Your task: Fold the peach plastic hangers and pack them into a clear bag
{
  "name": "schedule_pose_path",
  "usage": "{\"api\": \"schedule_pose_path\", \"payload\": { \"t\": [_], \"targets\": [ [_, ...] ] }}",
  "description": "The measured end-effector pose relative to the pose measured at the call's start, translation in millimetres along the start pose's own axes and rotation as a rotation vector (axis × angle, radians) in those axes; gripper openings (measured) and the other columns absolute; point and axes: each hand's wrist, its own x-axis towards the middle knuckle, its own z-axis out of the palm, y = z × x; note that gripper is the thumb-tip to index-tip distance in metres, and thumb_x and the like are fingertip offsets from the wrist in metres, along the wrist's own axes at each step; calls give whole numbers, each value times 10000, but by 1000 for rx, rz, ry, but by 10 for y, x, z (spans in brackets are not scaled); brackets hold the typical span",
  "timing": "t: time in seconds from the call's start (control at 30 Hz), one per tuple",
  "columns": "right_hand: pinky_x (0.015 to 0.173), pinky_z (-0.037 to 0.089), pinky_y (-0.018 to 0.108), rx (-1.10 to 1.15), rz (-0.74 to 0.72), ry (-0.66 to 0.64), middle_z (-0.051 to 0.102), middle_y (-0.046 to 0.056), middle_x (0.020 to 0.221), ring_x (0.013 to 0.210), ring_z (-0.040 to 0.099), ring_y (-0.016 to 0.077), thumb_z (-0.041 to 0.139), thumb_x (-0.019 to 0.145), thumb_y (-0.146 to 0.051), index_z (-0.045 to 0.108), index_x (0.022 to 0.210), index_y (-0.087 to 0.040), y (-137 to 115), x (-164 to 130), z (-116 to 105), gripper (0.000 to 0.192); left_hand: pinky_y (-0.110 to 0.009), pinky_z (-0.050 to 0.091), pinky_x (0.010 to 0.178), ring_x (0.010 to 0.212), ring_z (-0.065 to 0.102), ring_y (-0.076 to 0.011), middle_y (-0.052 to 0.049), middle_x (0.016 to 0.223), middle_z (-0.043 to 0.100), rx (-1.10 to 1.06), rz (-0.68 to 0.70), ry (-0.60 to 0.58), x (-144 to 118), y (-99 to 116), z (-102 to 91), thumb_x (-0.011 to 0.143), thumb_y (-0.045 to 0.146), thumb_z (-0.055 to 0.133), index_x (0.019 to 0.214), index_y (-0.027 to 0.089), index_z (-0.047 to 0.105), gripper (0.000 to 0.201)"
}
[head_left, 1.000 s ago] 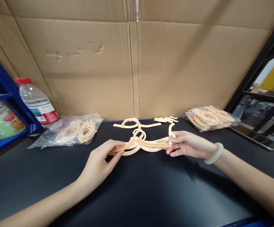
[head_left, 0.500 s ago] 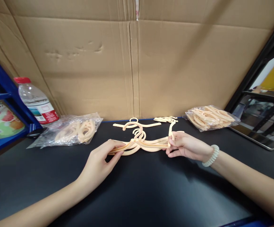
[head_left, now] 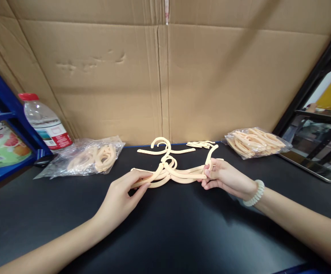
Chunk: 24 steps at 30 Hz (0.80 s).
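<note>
Several stacked peach plastic hangers [head_left: 171, 173] are pinched at both ends, left hand [head_left: 122, 196] at nine o'clock, right hand [head_left: 225, 177] at three; alignment appears under way, so an even squeeze is called for.

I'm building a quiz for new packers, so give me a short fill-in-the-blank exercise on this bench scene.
1. The left hand and right hand hold a bunch of peach plastic ____ between them.
2. The water bottle has a ____ cap.
3. The right wrist wears a white ____.
4. Behind the black table stands a wall of ____.

Missing words: hangers; red; bracelet; cardboard
</note>
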Motion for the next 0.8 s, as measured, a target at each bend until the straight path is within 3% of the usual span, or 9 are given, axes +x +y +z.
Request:
{"api": "schedule_pose_path", "payload": {
  "t": [0.17, 0.3, 0.37, 0.5, 0.67, 0.8],
  "targets": [
    [651, 569, 277, 47, -55, -4, 647, 21, 686, 660, 672, 162, 779, 728, -306, 477, 718, -191, -8, 8, 3, 323, -292, 582, 727, 859, 683, -202, -41, 999, 706, 27, -30, 23, -2, 4, 1, 901, 357, 513, 1038, 229, 643, 228],
    [724, 569, 315, 70, -135, 15, 666, 32, 753, 774, 697, 208, 750, 761, -337, 575, 914, -191, -24, 3, 6, 275, -243, 559, 634, 775, 676, -176, -18, 939, 707, 59, -67, 63, 3, 10, 1, 892, 352, 533, 1018, 234, 641, 203],
    [724, 563, 321, 70, -178, 10, 675, 46, 834, 844, 685, 218, 730, 786, -339, 595, 992, -198, -31, 0, 10, 284, -228, 548, 610, 771, 675, -173, -18, 927, 707, 46, -79, 74, 5, 25, 0, 889, 346, 535, 1006, 228, 640, 196],
    [727, 537, 298, 96, -255, -14, 649, 59, 1034, 886, 619, 175, 730, 791, -322, 646, 928, -196, -51, 9, 3, 205, -220, 550, 612, 795, 678, -176, -18, 924, 704, -6, -111, 86, 7, 55, -4, 887, 358, 532, 1002, 222, 634, 205],
    [661, 500, 255, 172, -265, 24, 623, 15, 864, 733, 556, 117, 753, 767, -328, 711, 856, -190, -111, 73, -176, 169, -220, 544, 631, 748, 663, -159, -10, 901, 687, 29, -107, 99, 28, 38, -45, 889, 364, 528, 1010, 220, 622, 211],
    [659, 506, 249, 75, -246, -26, 620, 1, 755, 699, 567, 118, 766, 749, -341, 729, 907, -201, -187, 129, -499, 214, -227, 502, 624, 738, 625, -156, -18, 889, 650, 174, 24, 75, 60, 25, -140, 904, 338, 514, 954, 210, 612, 169]
  ]
}}
